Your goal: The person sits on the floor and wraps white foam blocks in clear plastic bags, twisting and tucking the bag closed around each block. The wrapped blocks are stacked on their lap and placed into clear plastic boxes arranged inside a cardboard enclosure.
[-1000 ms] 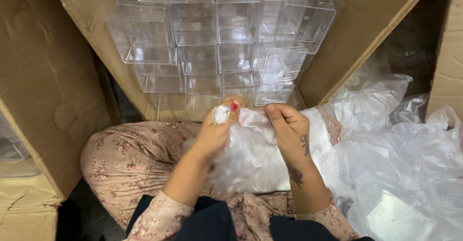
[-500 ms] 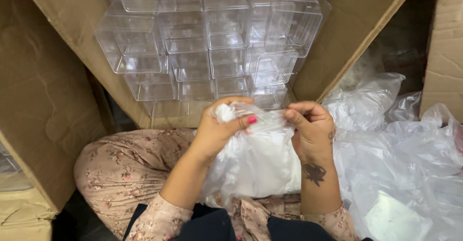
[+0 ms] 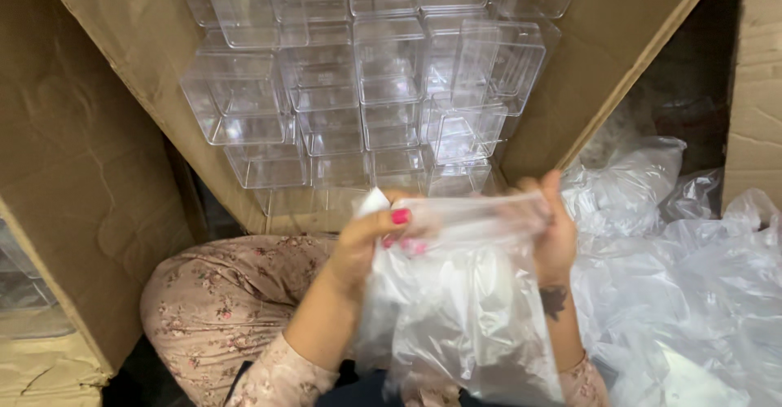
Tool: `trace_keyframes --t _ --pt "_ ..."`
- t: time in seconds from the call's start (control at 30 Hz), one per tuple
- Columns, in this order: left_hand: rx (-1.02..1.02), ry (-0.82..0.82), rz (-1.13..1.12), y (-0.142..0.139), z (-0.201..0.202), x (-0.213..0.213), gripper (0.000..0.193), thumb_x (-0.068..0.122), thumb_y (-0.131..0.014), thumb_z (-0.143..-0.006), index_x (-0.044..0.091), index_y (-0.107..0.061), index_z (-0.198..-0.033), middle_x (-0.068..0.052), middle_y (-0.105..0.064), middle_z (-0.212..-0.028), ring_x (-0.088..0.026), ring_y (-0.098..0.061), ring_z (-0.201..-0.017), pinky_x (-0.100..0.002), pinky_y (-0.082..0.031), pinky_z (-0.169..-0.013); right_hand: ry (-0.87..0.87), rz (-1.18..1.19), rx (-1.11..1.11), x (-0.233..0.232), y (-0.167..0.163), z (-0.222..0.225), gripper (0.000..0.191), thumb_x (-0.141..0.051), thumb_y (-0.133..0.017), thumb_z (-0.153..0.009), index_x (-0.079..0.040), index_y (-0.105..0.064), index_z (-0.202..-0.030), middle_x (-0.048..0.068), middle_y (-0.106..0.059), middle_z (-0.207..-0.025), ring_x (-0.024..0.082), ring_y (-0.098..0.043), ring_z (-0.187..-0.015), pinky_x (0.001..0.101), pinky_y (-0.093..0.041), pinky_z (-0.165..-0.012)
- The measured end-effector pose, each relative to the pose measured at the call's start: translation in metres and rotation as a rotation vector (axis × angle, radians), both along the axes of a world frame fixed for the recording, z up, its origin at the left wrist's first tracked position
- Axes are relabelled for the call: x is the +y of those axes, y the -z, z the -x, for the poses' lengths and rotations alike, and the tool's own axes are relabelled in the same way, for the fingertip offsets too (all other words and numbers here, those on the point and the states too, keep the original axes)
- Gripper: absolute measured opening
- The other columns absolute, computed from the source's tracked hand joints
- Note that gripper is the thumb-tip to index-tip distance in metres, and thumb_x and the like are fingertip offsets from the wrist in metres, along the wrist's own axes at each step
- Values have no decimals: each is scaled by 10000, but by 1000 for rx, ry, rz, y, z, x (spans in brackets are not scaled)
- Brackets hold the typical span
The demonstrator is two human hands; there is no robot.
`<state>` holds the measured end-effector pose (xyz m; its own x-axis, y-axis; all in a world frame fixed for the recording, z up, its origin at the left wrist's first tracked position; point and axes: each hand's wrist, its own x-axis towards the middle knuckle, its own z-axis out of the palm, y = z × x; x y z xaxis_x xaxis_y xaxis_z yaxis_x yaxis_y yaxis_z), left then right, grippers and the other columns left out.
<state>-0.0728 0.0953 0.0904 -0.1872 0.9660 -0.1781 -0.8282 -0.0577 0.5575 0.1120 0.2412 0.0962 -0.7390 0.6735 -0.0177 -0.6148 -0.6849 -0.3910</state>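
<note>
Plastic bag (image 3: 464, 317) between raised hands (image 3: 366, 244)

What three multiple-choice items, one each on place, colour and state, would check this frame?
1. Where are the clear boxes?
A. Stacked inside the open carton
B. On the person's lap
C. In the heap of bags at the right

2. What colour are the nails on the left hand?
A. Blue
B. Pink
C. Unpainted

3. How is the bag held?
A. Lying flat on the floor
B. Pinched by one hand only
C. Its top edge stretched between the left hand and the right hand

Answers:
1. A, the boxes sit in rows against the carton's brown walls.
2. B, the thumbnail on the bag's edge is bright pink.
3. C, each hand grips one end of the top edge and the rest hangs down over the lap.
</note>
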Motion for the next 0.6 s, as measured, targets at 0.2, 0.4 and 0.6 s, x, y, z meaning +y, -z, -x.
trace_keyframes --t 0.2,0.4,0.6 --pt "754 -411 101 8 29 122 150 109 -799 -884 -27 -738 -897 -52 -676 -723 -125 -606 -614 -289 -501 -569 912 -751 -722 68 -3 28 267 -79 -716 -949 -115 -465 -865 -6 -475 -731 94 -435 -607 283 -373 -541" --pt "905 -589 59 -2 37 192 430 173 -745 -936 119 -603 -1339 -44 -647 -940 -141 -577 -807 -280 -487 -670 670 -804 -849 159 8 73 305 -265 -712 -1083 -57 -681 -1304 -12 -739 -1077 65 -646 -973 217 -534 -848" --pt "987 -454 -303 6 23 137 305 161 -626 -1067 35 -630 -1345 -62 -610 -1266 -187 -602 -1159 -326 -495 -1003 675 -817 -730 84 30 34 354 -273 -683 -1092 9 -583 -1281 71 -668 -1126 175 -636 -1029 319 -550 -902"
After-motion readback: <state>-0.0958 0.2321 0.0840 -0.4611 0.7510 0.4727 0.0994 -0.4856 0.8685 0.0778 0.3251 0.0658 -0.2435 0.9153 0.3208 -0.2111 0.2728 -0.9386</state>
